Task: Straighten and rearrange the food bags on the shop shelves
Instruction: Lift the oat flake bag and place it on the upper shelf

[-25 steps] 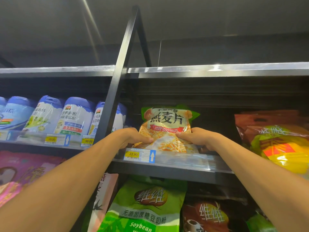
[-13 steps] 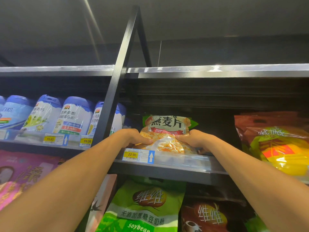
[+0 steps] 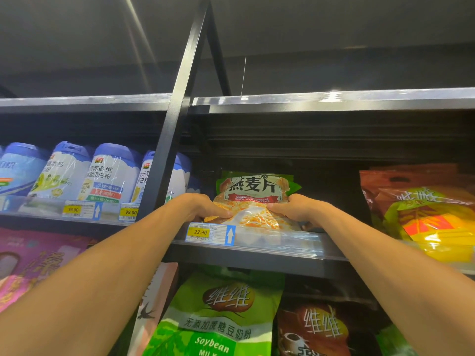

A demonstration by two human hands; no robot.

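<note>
The black shelf [image 3: 257, 260] I am reaching onto runs across the whole view, with another shelf [image 3: 334, 101] above it and a slanted black post [image 3: 177, 124] splitting the left bay from the right.

Below the shelf edge stands a big green soybean milk bag [image 3: 218, 317], with a brown bag [image 3: 316, 330] just beside it on its right. Pink bags [image 3: 38, 263] fill the lower left. At the far right of my shelf, well apart from my hands, a yellow and red bag [image 3: 431, 222] leans in front of a reddish-brown one. On the left bay a row of blue-lidded tubs [image 3: 113, 173] stands upright behind their price strips.

The oat bag [image 3: 254, 194] sits at the front of the shelf, just right of the post, roughly upright with its printed face toward me.

My left hand [image 3: 198, 206] grips its lower left side, thumb across the front. My right hand [image 3: 298, 209] grips the lower right side the same way, fingers curled behind it.

A yellow price label [image 3: 209, 233] reading 22.90 sits on the shelf edge under my left hand.
</note>
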